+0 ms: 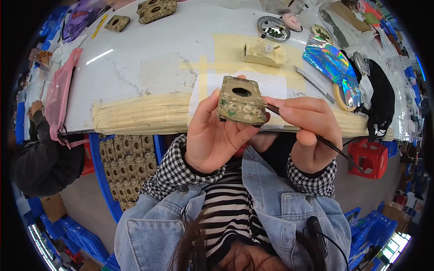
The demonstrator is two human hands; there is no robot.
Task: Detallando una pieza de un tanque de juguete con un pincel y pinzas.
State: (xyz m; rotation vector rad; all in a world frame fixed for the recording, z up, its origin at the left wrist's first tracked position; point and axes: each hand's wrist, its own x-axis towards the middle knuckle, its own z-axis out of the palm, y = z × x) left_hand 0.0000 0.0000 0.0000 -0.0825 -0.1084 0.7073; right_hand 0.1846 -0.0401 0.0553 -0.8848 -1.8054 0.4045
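Head view shows the left hand (pixel 212 135) at the middle of the frame, its grip wrapped around a small camouflage-patterned block (pixel 241 100) with an oval hole near its top; the block's underside and lower left edge are hidden behind the thumb and palm. The right hand (pixel 312 126), just right of it, has its grip pinched on thin dark tweezers (pixel 289 118), whose tip meets the block's right edge; whether the tip holds anything is too small to tell. The tweezers' far end crosses a red stool (pixel 368 158) at centre right. On the white bench (pixel 149 49) behind, a white paper sheet (pixel 271 86) lies partly covered by the block. A holographic foil packet (pixel 327 61) shines at upper right beside a round metal dish (pixel 273 28). More camouflage blocks (pixel 156 10) sit at the upper left, cut by the rim, and a blue crate (pixel 129 165) of them lies at lower left.
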